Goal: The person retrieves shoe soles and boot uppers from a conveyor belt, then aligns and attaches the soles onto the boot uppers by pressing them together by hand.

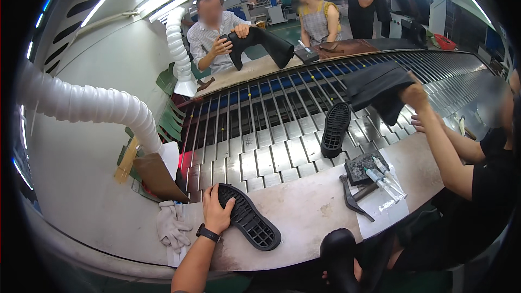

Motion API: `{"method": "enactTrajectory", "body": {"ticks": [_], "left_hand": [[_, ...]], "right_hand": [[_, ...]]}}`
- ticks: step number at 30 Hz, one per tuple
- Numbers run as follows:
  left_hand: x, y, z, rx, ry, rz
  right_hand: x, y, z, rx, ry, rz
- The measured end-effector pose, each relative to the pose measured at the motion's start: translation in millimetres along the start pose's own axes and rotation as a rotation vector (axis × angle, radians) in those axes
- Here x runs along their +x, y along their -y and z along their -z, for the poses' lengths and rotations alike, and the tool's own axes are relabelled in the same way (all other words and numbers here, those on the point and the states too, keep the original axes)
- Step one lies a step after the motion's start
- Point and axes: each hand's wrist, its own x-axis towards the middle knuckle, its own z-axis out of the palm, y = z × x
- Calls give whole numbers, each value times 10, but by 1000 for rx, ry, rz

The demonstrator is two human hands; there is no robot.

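Note:
My left hand [217, 212] grips the heel end of a black shoe sole [251, 220], which lies with its ribbed, gridded inner side up on the pale worktop [304, 206]. Its thumb reaches over the rim and a dark watch is on the wrist. At the lower edge a black boot [337, 248] is held in front of me, its rounded toe upward. Fingers of my right hand [357, 269] show against this boot, most of the hand hidden behind it. Left of my left hand lies a pale work glove [172, 224].
A hammer [354, 199], dark block [364, 168] and syringes [386, 184] lie on the right. Another sole [336, 130] rests on the metal conveyor [271, 157]. A co-worker at right holds a black boot [377, 87]; one across holds another [263, 46]. White ducts [97, 100] hang left.

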Motion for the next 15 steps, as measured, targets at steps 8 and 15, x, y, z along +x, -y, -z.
{"method": "enactTrajectory", "body": {"ticks": [8,15], "left_hand": [[21,-27,3,-31,7,-5],[362,103,135,-88,78,101]], "right_hand": [[1415,-66,2074,-1660,-482,159],[1656,-442,2207,-2059,-550,11]]}}
